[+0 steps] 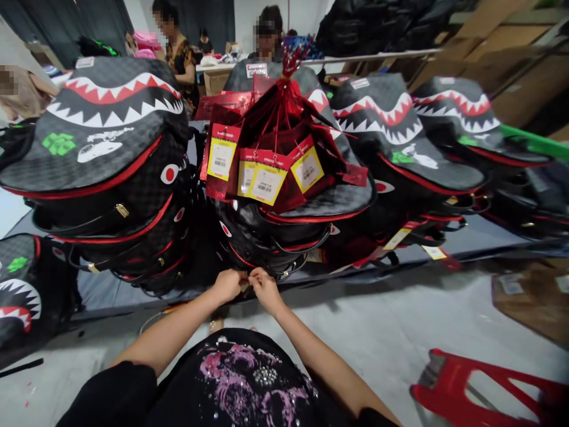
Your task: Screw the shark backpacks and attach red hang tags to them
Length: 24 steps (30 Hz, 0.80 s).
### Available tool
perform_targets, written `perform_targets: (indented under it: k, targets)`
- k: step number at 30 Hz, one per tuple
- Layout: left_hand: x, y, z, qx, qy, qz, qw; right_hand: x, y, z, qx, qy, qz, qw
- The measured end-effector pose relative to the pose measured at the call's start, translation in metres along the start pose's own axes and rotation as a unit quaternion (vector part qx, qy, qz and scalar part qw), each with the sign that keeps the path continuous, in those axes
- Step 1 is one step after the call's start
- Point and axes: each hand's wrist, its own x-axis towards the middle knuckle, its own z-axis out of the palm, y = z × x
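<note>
Backpacks (329, 198), black-checkered, red-piped, are looking soft, best held underneath; my left hand (229, 284) and right hand (265, 290) are pinching closed, contents unclear.

Yellow-bordered white paper labels (268, 182) with dark barcodes, on glossy red hang tags (216, 188); small white rectangular stickers (256, 70) on grey-and-black checked backpacks (144, 139). All lettering and numbers are too small or blurred to read.

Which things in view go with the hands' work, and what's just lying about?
Likely part of it:
- left hand and right hand, close together; what they pinch is unclear
- middle backpack stack, right before them
- red tag bundle on top of it

Apparently just lying about:
- red frame, lower right
- brown cardboard
- black strip, lower left
</note>
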Motion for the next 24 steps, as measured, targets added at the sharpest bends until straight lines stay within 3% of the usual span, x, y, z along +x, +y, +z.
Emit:
perform_targets:
  k: [9, 12, 14, 16, 17, 18, 19, 20, 21, 22, 24]
  targets:
    - [0.001, 0.009, 0.004, -0.037, 0.013, -0.006, 0.999, 0.000, -0.002, -0.005, 0.005, -0.031, 0.067, 0.997]
    - [-0.008, 0.008, -0.002, -0.056, 0.028, -0.007, 0.998, -0.011, -0.037, -0.033, -0.067, -0.067, 0.027, 0.995]
    - [-0.022, 0.010, -0.018, -0.092, 0.074, 0.014, 0.993, -0.018, -0.083, -0.072, -0.128, -0.124, -0.021, 0.984]
    - [-0.041, 0.016, -0.049, -0.149, 0.168, 0.065, 0.972, -0.016, -0.141, -0.122, -0.105, -0.211, -0.056, 0.970]
    - [-0.049, 0.021, -0.072, -0.176, 0.227, 0.098, 0.953, -0.009, -0.172, -0.148, -0.103, -0.191, -0.086, 0.972]
    - [-0.055, 0.027, -0.098, -0.194, 0.294, 0.132, 0.926, 0.004, -0.202, -0.173, -0.124, -0.101, -0.130, 0.979]
    - [-0.058, 0.036, -0.127, -0.200, 0.363, 0.162, 0.896, 0.022, -0.229, -0.195, -0.171, 0.032, -0.190, 0.966]
    - [-0.056, 0.045, -0.158, -0.199, 0.430, 0.184, 0.861, 0.045, -0.252, -0.213, -0.236, 0.151, -0.237, 0.930]
    - [-0.050, 0.055, -0.189, -0.200, 0.489, 0.199, 0.825, 0.072, -0.271, -0.227, -0.292, 0.221, -0.260, 0.893]
    - [-0.040, 0.064, -0.219, -0.198, 0.535, 0.214, 0.793, 0.102, -0.286, -0.237, -0.331, 0.245, -0.263, 0.872]
    - [-0.008, 0.081, -0.273, -0.181, 0.577, 0.246, 0.758, 0.161, -0.303, -0.246, -0.374, 0.214, -0.262, 0.864]
